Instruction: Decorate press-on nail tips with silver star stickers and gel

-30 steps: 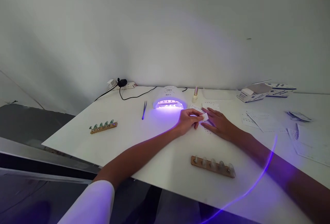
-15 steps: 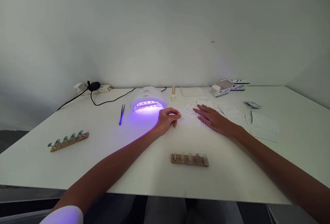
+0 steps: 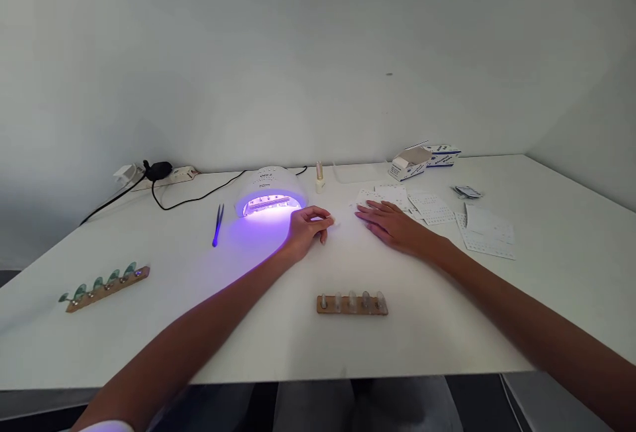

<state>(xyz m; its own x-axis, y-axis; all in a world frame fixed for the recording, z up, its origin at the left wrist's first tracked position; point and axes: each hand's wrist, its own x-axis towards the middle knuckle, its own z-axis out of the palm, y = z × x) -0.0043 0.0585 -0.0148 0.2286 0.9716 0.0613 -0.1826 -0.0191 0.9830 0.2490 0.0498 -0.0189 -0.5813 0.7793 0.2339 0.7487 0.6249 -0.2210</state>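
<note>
The left hand [image 3: 304, 232] is just right of the glowing lamp [image 3: 271, 187], its thumb and index fingers pinching a small pale piece [image 3: 332, 220] above the tabletop [image 3: 278, 346]. The right hand [image 3: 390, 226] lies palm down with its fingers open and extended, its fingertips at the near left edge of some dotted sheets [image 3: 395, 193]. More printed sheets [image 3: 487, 233] lie to the right, with small packets [image 3: 467, 191] beyond them.

At the near middle is a wooden strip with clear nail tips [image 3: 352, 305]; at the left, a wooden strip with green nail tips [image 3: 106, 291] sits at a slant. The tweezers [image 3: 217, 226] lie left of the lamp. Toward the far side, a small bottle [image 3: 319, 179] stands upright right of the lamp, then come a clear tray [image 3: 362, 173] and an open box [image 3: 410, 163] beside another box [image 3: 444, 156]. A power strip [image 3: 185, 174] lies at the far left, by the wall [image 3: 318, 54]
</note>
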